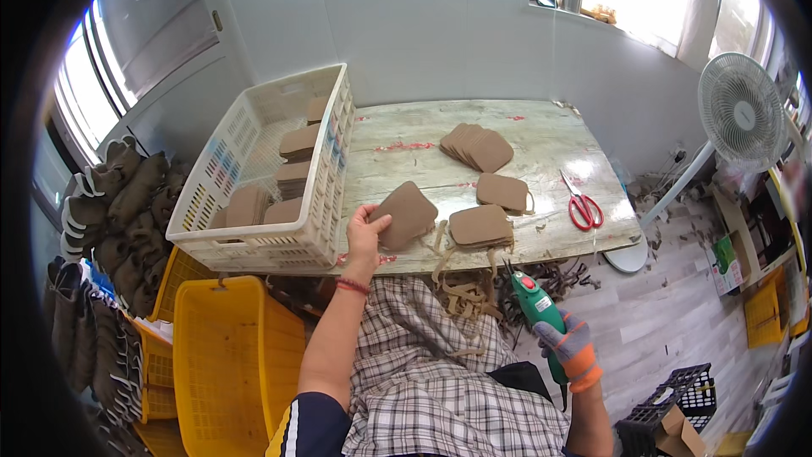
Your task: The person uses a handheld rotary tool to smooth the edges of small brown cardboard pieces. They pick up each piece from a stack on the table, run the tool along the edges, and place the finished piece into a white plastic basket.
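Observation:
In my left hand [364, 233], bare with a red bracelet at the wrist, I grip a brown rounded-square pad [408, 213] over the table's front edge, thumb on top. My right hand [568, 347], in a grey and orange glove, is closed round a green handheld electric tool [538, 300] with a red button. Its thin dark tip points up toward the table edge, apart from the pads. Beside the held pad lies a brown pad stack [480, 225] with strips trailing from it. Behind that are a looped pad [502, 192] and a fanned pile of pads [478, 147].
Red-handled scissors [584, 207] lie on the right of the table [389, 131]. A white crate [326, 237] holding pads stands left; below it is a yellow basket [216, 288]. Tan strips [467, 298] hang onto my checked apron. At right stands a fan [743, 114].

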The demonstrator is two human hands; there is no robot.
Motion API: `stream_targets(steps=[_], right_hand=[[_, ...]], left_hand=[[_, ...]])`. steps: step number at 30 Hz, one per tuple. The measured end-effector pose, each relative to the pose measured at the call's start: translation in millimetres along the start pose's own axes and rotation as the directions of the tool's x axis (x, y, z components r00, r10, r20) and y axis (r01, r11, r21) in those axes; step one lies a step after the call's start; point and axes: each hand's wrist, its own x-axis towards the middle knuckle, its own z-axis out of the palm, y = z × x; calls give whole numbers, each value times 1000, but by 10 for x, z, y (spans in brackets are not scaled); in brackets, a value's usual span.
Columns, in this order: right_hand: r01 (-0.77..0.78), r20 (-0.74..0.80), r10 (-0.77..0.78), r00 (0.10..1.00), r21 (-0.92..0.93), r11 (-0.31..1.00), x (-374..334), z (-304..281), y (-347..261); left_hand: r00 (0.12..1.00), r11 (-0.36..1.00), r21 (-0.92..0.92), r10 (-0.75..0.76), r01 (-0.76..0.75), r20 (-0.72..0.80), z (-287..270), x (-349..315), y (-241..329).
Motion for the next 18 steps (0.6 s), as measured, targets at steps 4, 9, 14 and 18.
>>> stream_targets(steps=[4, 9, 14, 18], right_hand=[[33, -17, -34, 999, -28, 999, -18, 0, 53], [42, -63, -44, 997, -42, 998, -38, -11, 137], [44, -71, -48, 996, -49, 998, -23, -56, 194], [7, -94, -11, 996, -35, 999, -14, -62, 187]], left_hand=[[991, 993, 119, 12, 4, -136, -115, 264, -49], [993, 959, 270, -60, 87, -105, -174, 351, 11], [998, 708, 703, 53, -57, 28, -299, 472, 82], [704, -209, 874, 523, -439, 480, 181, 290, 42]])
